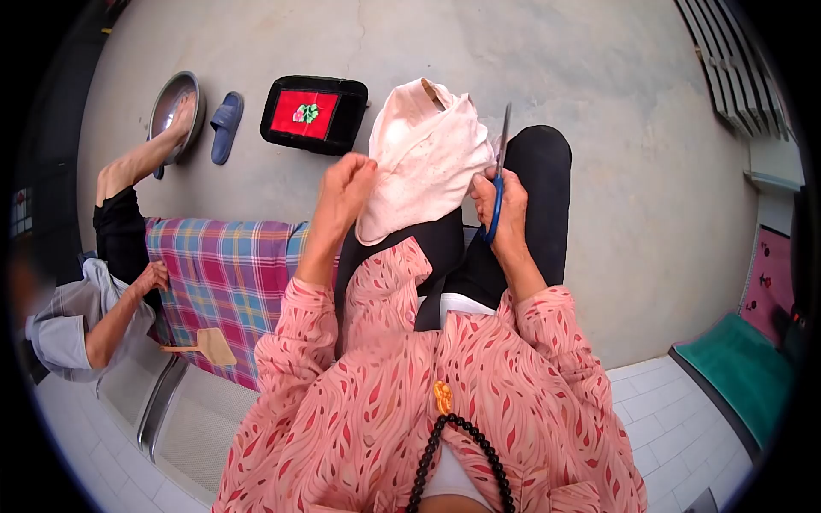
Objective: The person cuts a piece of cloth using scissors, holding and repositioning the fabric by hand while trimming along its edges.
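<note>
A pale pink cloth garment [428,154] hangs over the knee of the black trousers. My left hand [346,184] is closed at the cloth's left edge, fingers pinched together; whether they grip the fabric is too small to tell. Blue-handled scissors [495,201] are in my right hand [503,209], blades pointing up and away from me. The fingers of that hand also meet the right edge of the cloth.
At the left another person [94,316] sits with a foot in a metal basin [197,128]. Nearby are a blue slipper [226,128], a black and red stool [315,114], a plaid cloth [222,282] and a fan [215,346]. A green mat [744,376] lies at right.
</note>
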Available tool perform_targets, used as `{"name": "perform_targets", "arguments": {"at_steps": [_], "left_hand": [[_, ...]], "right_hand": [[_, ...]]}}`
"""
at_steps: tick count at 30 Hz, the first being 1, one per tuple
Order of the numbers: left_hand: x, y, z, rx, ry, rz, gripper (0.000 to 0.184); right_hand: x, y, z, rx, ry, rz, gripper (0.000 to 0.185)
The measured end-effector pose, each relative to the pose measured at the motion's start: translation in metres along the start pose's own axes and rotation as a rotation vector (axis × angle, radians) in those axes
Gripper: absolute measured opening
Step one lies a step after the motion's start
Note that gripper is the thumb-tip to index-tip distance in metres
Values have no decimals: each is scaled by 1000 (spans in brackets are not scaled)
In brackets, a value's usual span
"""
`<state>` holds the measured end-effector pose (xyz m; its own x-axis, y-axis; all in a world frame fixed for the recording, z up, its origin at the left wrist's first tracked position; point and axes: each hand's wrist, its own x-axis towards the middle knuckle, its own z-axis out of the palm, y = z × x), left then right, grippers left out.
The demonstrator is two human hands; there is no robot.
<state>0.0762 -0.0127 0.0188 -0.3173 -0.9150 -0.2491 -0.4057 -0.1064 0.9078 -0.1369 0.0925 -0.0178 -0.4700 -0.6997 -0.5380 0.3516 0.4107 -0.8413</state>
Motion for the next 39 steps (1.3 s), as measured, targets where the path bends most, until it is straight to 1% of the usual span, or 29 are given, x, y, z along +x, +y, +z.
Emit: {"name": "perform_targets", "arguments": {"at_steps": [2, 3, 4, 5, 7, 8, 9, 10, 11, 12, 13, 17, 18, 21, 22, 24, 25, 26, 27, 30, 33, 35, 36, 39], "left_hand": [[21, 12, 2, 163, 3, 189, 22], [31, 23, 9, 228, -25, 225, 21], [40, 37, 19, 294, -52, 264, 19], [46, 46, 28, 361, -79, 303, 18], [60, 53, 41, 386, -108, 287, 17], [66, 57, 45, 397, -124, 282, 17], [72, 59, 49, 408, -173, 269, 17], [76, 60, 53, 419, -223, 253, 17], [78, 61, 57, 431, -271, 233, 17], [81, 57, 62, 268, -224, 168, 16], [85, 53, 66, 107, -174, 103, 15], [86, 50, 63, -428, -32, -228, 14], [83, 51, 63, -420, -7, -282, 13], [76, 47, 62, -399, -65, -283, 15], [72, 49, 63, -426, -82, -281, 15], [66, 56, 64, -482, -106, -277, 17], [66, 51, 61, -407, -137, -254, 19], [66, 44, 56, -333, -169, -230, 20], [67, 40, 52, -259, -202, -205, 21], [51, 54, 44, -98, -267, -123, 15], [43, 44, 60, -321, -127, -105, 16], [38, 44, 64, -410, -135, -187, 14], [36, 46, 65, -454, -136, -227, 13], [32, 71, 55, -475, -301, -398, 11]], "right_hand": [[-4, 1, -2, -24, 34, -107, 37], [-5, 1, -3, -36, 54, -160, 37], [-4, -1, -2, -182, 95, -236, 38], [-4, -4, 0, -219, 132, -315, 38], [-1, -13, 9, -290, 209, -470, 38], [1, -19, 12, -267, 204, -424, 39], [9, -14, 16, -217, 181, -503, 36], [17, -14, 19, -180, 156, -402, 36], [21, -12, 22, -280, 173, -484, 35], [25, -9, 25, -379, 198, -565, 34], [27, -5, 27, -350, 130, -500, 33], [21, 0, 25, -317, 140, -371, 30], [22, 0, 24, -307, 132, -338, 30], [14, 2, 22, -106, 145, -288, 30], [3, -11, 22, -81, 140, -241, 33], [-8, -16, 13, -131, 150, -284, 36], [-10, -16, 8, -157, 153, -308, 39], [-12, -16, 4, -56, 135, -309, 38], [-16, -18, -1, 0, 115, -254, 37], [-38, -36, -8, -19, 38, -244, 35], [-53, -48, -11, -26, 4, -223, 37], [-62, -56, -13, -1, -12, -204, 38], [-63, -56, -16, -35, -8, -229, 37], [-70, -69, -22, -43, 20, -228, 36]]}}
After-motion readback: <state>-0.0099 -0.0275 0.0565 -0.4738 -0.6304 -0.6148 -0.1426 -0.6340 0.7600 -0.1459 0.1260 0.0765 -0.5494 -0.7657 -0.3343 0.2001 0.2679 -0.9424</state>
